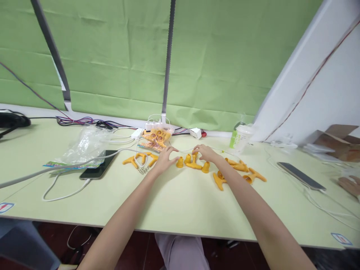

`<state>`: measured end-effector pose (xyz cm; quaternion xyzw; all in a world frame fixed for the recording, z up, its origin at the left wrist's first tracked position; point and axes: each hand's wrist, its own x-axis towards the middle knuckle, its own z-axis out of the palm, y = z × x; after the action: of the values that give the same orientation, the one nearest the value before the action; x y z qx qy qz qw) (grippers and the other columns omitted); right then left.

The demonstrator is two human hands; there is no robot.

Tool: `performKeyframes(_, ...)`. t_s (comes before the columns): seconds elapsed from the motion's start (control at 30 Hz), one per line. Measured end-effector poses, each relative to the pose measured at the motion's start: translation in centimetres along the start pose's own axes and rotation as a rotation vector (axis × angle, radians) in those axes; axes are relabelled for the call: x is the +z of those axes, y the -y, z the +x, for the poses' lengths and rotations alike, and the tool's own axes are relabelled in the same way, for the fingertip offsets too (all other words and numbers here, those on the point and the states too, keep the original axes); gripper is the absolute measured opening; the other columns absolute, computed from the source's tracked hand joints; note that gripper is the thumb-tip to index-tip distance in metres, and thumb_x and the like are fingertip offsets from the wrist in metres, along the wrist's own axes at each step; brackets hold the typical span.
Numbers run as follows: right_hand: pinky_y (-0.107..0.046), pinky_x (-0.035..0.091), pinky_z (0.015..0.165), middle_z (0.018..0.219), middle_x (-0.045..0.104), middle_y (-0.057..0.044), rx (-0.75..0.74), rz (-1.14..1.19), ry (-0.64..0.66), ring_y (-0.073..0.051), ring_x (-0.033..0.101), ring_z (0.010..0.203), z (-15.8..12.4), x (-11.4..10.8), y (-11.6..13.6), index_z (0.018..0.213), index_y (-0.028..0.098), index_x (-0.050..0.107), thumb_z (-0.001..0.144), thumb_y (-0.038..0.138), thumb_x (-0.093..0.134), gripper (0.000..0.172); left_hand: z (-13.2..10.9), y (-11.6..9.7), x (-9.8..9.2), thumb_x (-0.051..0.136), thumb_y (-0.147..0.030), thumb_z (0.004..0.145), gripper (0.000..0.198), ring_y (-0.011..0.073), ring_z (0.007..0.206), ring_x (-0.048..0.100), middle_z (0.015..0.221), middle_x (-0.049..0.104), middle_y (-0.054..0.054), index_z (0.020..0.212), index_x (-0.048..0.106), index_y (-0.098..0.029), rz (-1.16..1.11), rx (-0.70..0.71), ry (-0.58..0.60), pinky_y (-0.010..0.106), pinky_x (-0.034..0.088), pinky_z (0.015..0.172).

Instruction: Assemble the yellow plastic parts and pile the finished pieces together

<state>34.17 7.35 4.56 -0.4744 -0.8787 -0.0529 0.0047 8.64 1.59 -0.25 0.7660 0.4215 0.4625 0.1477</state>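
Note:
My left hand [165, 160] is open, thumb and fingers apart, just left of a small yellow cone-shaped cup [180, 162]. With its fingertips, my right hand [206, 153] grips the upright stem of a yellow T-shaped handle [193, 165]. A second cone-shaped cup [188, 159] stands beside that handle on the left, and a third cup [206, 167] on the right. More yellow handle parts [254, 175] lie right of my right forearm. Left of my left hand are yellow T-shaped pieces [131, 160] and small metal springs [144, 170].
Behind the hands sits a plastic bag of yellow parts [157, 137]. A phone [98, 167] on a cable and a clear plastic bag [87, 144] lie left. To the right are a paper cup [242, 138], another phone [300, 175] and another person's hand [350, 185].

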Motion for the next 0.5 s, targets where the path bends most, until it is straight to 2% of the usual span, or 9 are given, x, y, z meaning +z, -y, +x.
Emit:
performKeyframes(0.07,-0.033,0.039,0.085,0.122,0.057,-0.009,-0.130,-0.217,-0.025,-0.026,0.049,0.112,0.3,0.0,0.6,0.099,0.023,0.068,0.068,0.008,0.071,0.034,-0.3,-0.7,0.5,0.061,-0.037,0.080,0.031,0.0237,0.113,0.050,0.115,0.057,0.007,0.107,0.059,-0.023,0.032,0.054,0.045,0.042,0.036,0.102)
performKeyframes(0.13,-0.032,0.037,0.081,0.113,0.059,-0.012,-0.271,-0.401,-0.025,-0.025,0.049,0.108,0.6,-0.3,1.0,0.091,0.018,0.068,0.076,0.010,0.065,0.018,-0.6,-1.0,1.1,0.062,-0.035,0.080,0.035,0.0242,0.117,0.047,0.119,0.053,0.008,0.112,0.056,-0.023,0.028,0.044,0.070,0.043,0.036,0.103)
performKeyframes(0.17,-0.031,0.036,0.079,0.108,0.060,-0.012,-0.334,-0.473,-0.007,-0.024,0.050,0.105,0.7,-0.6,1.1,0.089,0.016,0.067,0.078,0.008,0.060,0.015,-0.7,-0.9,1.5,0.062,-0.034,0.079,0.038,0.0241,0.118,0.047,0.121,0.052,0.009,0.115,0.054,-0.023,0.006,0.023,0.079,0.043,0.036,0.103)
performKeyframes(0.3,-0.030,0.033,0.076,0.092,0.061,-0.008,-0.470,-0.591,-0.002,-0.020,0.053,0.089,0.0,-2.8,0.0,0.095,0.014,0.060,0.077,0.002,0.052,0.023,-1.3,0.7,3.4,0.064,-0.029,0.077,0.052,0.0213,0.108,0.055,0.124,0.049,0.009,0.125,0.045,-0.026,-0.169,-0.128,0.127,0.040,0.043,0.096)
performKeyframes(0.37,-0.031,0.033,0.079,0.088,0.062,-0.008,-0.426,-0.559,-0.082,-0.020,0.053,0.085,-1.3,-3.9,-1.0,0.094,0.014,0.058,0.077,0.003,0.049,0.022,-1.5,1.5,4.4,0.066,-0.027,0.074,0.059,0.0202,0.102,0.057,0.123,0.050,0.010,0.127,0.043,-0.025,-0.229,-0.190,0.142,0.040,0.044,0.094)
performKeyframes(0.4,-0.032,0.033,0.080,0.086,0.062,-0.009,-0.354,-0.514,-0.150,-0.021,0.054,0.085,-2.1,-4.3,-1.4,0.092,0.014,0.058,0.077,0.003,0.047,0.022,-1.5,1.8,4.8,0.067,-0.026,0.073,0.061,0.0202,0.102,0.056,0.122,0.051,0.010,0.128,0.042,-0.023,-0.241,-0.209,0.140,0.041,0.044,0.095)
performKeyframes(0.5,-0.032,0.035,0.080,0.084,0.062,-0.009,-0.033,-0.210,-0.379,-0.021,0.055,0.082,-4.9,-4.5,-2.0,0.091,0.014,0.058,0.078,0.007,0.042,0.022,-1.1,2.1,5.9,0.066,-0.024,0.073,0.064,0.0217,0.105,0.055,0.120,0.052,0.013,0.131,0.040,-0.017,-0.258,-0.264,0.110,0.041,0.042,0.097)
